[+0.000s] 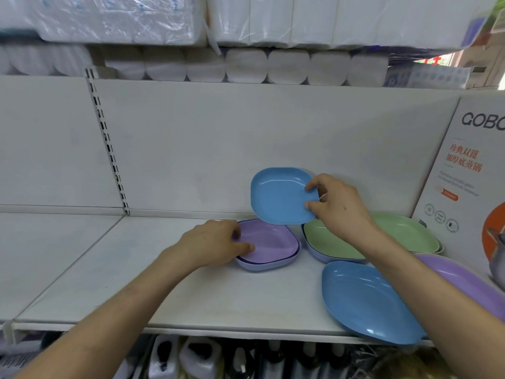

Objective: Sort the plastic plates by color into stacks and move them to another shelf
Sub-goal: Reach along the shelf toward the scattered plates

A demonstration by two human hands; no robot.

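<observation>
The right hand (pixel 337 207) pinches a blue plate (pixel 281 199) by its edge, tilted clear above the shelf (pixel 191 291), likely to sort it. The left hand (pixel 216 246) grips the purple stack (pixel 269 246), steadying it.

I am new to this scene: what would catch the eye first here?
First, the blue plate, which the right grip pinches, tilted above the white shelf. Next, the left grip holds the purple plate on a stack at the shelf's middle. A large blue plate lies at the front edge, right.
</observation>
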